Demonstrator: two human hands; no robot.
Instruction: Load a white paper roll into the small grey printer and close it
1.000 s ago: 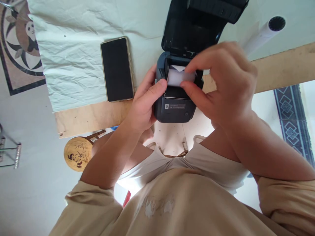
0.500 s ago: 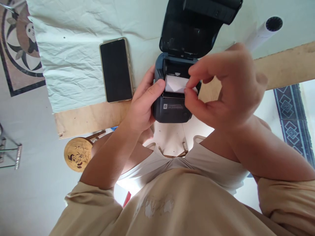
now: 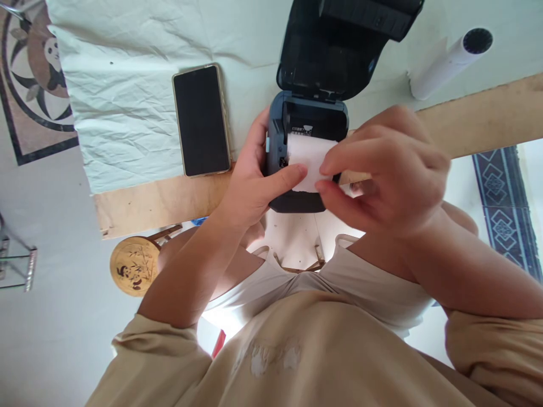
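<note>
Two hands (image 3: 322, 175) pinch one paper strip (image 3: 309, 164) over one printer (image 3: 307, 121)

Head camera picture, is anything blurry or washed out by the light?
Head view: mostly sharp; the right hand pinching the white paper strip is slightly soft; bright light washes out the pale floor patch below the dark grey label printer; straight edges bow, a wide-angle effect.

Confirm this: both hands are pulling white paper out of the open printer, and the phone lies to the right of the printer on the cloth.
Wrong on one point: the phone lies to the left of the printer, as the head view shows. Both the left hand and right hand do grip the white paper above the open printer.
</note>
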